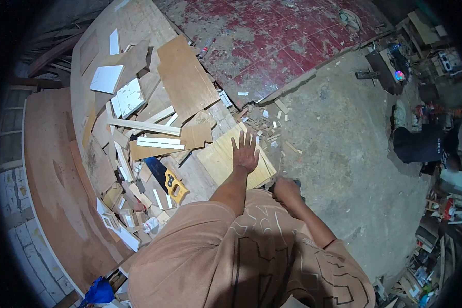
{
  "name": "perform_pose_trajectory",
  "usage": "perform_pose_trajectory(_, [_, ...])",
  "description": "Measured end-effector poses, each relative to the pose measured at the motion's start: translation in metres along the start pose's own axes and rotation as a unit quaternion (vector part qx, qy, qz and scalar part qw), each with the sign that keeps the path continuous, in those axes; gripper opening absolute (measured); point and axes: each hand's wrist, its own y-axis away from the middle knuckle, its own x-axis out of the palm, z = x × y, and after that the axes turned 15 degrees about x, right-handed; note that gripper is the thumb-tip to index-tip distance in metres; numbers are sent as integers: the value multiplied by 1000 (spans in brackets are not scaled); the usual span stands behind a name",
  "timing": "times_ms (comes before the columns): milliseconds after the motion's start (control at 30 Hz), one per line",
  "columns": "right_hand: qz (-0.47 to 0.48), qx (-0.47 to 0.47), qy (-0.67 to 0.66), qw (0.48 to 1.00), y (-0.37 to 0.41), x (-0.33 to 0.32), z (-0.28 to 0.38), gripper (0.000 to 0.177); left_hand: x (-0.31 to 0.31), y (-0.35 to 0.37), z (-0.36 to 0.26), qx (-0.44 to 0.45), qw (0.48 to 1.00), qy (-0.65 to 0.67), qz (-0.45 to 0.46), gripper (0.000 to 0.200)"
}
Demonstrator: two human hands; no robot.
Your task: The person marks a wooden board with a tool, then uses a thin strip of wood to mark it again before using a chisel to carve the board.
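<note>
Fingers (248, 138) splayed apart, your left hand (245, 154) is resting on the central board (219, 160); your right hand (287, 191) I cannot tell. Scraps (145, 126) are littering the surface (142, 23) upper left, red tiles (280, 61) lying top.

The dark shirt (418, 145) at right reads "CREW".

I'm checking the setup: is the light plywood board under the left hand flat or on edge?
Lying flat: the light plywood board shows its broad face upward, with the left hand spread on top.
</note>
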Motion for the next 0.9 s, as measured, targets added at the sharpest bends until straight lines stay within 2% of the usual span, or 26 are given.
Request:
perform_pose_trajectory(67, [24,-30,36,999,28,-22,-6,23,-2,-1,-1,1,1000,-10,12,66])
perform_pose_trajectory(133, [11,24,3,1000,38,-29,-6,23,-4,-2,-6,2,999,-22,26,66])
perform_pose_trajectory(233, [32,17,-8,999,-9,-5,14,25,-5,-5,-10,4,997,-33,69,68])
perform_pose_trajectory(333, [-3,35,-64,997,-55,19,38,26,1,-8,-8,23,998,-27,54,68])
perform_pose_trajectory(400, [-69,56,-77,993,-68,30,45,26,0,-7,-5,23,999,13,20,65])
perform_pose_trajectory(467, [-42,62,-72,995,-54,27,28,25,-1,-9,-6,14,999,16,32,66])
perform_pose_trajectory(533, [55,18,4,998,-20,8,9,25,-2,-10,-7,-6,999,12,32,67])
perform_pose_trajectory(633, [37,40,-3,999,23,-27,3,24,0,-11,-6,-14,999,10,40,68])
perform_pose_trajectory(767, [54,16,4,998,-26,2,20,24,1,-10,-7,-15,999,-5,47,69])
perform_pose_trajectory(833, [17,34,-37,999,-63,18,37,26,-3,-11,-8,-20,998,-4,63,70])
perform_pose_trajectory(900, [-6,37,-55,998,-65,23,37,27,-4,-13,-8,-24,997,-7,78,70])
